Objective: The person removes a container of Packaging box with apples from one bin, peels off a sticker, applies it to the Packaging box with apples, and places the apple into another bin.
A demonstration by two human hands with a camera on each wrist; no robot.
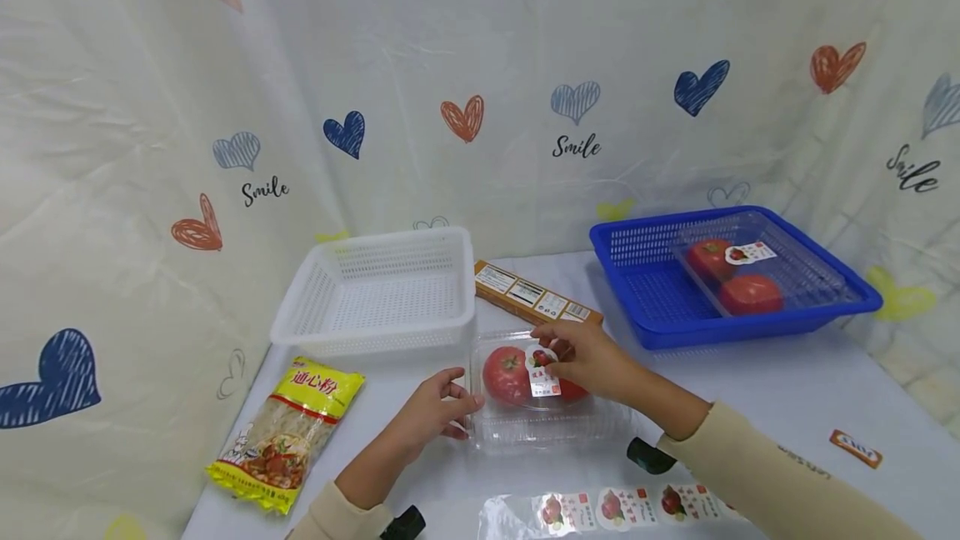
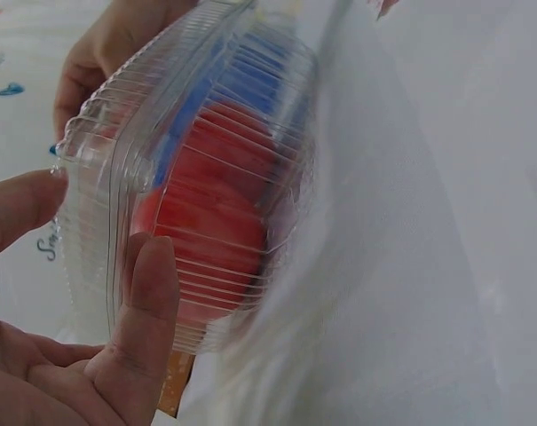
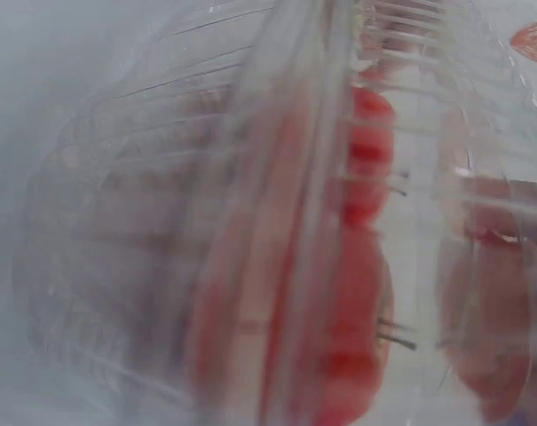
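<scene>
A clear plastic clamshell box (image 1: 555, 432) holding red tomatoes (image 1: 507, 377) stands on the table between both hands. My left hand (image 1: 431, 415) is at its left side, thumb and forefinger spread. In the left wrist view the thumb (image 2: 153, 284) lies against the box wall near the rim, the forefinger by the lid's edge. Over the lid, my right hand (image 1: 588, 357) pinches a white sticker (image 1: 545, 377) with a red fruit picture, thumb on its right edge. The right wrist view is blurred; the tomatoes (image 3: 357, 311) and fingers show through the plastic.
At the back stand a white basket (image 1: 375, 340) and a blue basket (image 1: 645, 332) containing a labelled tomato box (image 1: 813, 277). A brown carton (image 1: 517, 290) lies behind my hands. A yellow pasta bag (image 1: 288, 432) is left, a sticker strip (image 1: 600, 511) in front, a small orange packet (image 1: 857, 448) right.
</scene>
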